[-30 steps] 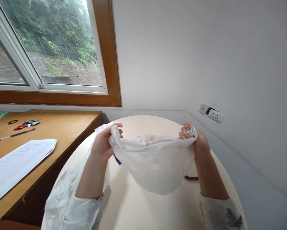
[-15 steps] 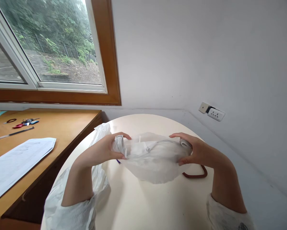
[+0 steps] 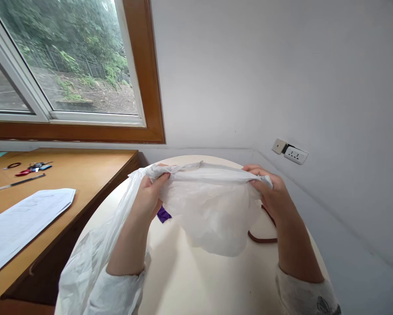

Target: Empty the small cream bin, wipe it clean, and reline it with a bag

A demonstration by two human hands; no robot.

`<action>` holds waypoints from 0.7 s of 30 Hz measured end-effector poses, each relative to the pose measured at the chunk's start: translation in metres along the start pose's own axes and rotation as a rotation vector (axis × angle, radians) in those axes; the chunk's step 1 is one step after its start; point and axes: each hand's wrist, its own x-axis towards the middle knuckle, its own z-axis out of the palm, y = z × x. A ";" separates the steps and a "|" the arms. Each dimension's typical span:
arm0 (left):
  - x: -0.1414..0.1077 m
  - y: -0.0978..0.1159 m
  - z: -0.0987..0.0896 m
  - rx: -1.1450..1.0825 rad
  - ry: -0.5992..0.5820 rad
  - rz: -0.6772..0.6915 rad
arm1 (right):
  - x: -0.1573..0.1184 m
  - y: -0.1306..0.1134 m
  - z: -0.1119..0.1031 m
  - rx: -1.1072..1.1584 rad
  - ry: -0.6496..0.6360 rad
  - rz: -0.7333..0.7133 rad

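Observation:
A thin, translucent white plastic bag (image 3: pixel 212 214) is stretched between my two hands above the round cream table (image 3: pixel 196 288). My left hand (image 3: pixel 152 188) pinches the bag's gathered upper left edge, thumb on top. At the upper right edge my right hand (image 3: pixel 268 186) is closed on the bag, with a bunched corner poking out past the thumb. The top edge runs nearly straight between them, and the rest hangs down. Partly behind my left hand lies a purple item (image 3: pixel 164 214). A brown loop, perhaps a strap (image 3: pixel 262 240), shows beside the bag near my right wrist.
More crumpled white plastic (image 3: pixel 85 258) lies along the table's left side, under my left arm. On the wooden desk (image 3: pixel 94 170) at left are papers (image 3: pixel 29 221), a pen (image 3: pixel 17 183) and keys (image 3: pixel 35 167). A wall socket (image 3: pixel 295 155) is at right.
The bag has gone from a bunched, loose shape to a taut top edge. Both hands have risen slightly and closed on its corners. More of the purple item shows.

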 end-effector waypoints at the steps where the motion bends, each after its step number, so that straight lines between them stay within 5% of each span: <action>1: 0.000 0.000 0.003 -0.012 0.016 -0.008 | 0.001 0.002 0.005 0.092 0.024 0.041; 8: -0.003 -0.003 0.016 0.030 0.035 -0.014 | 0.004 0.009 0.027 0.285 0.117 0.196; 14: -0.010 -0.005 0.020 0.131 -0.181 -0.166 | 0.000 0.008 0.038 0.179 -0.012 0.134; 21: -0.017 0.010 0.013 0.446 -0.590 -0.108 | -0.005 -0.007 0.035 -0.123 -0.286 -0.044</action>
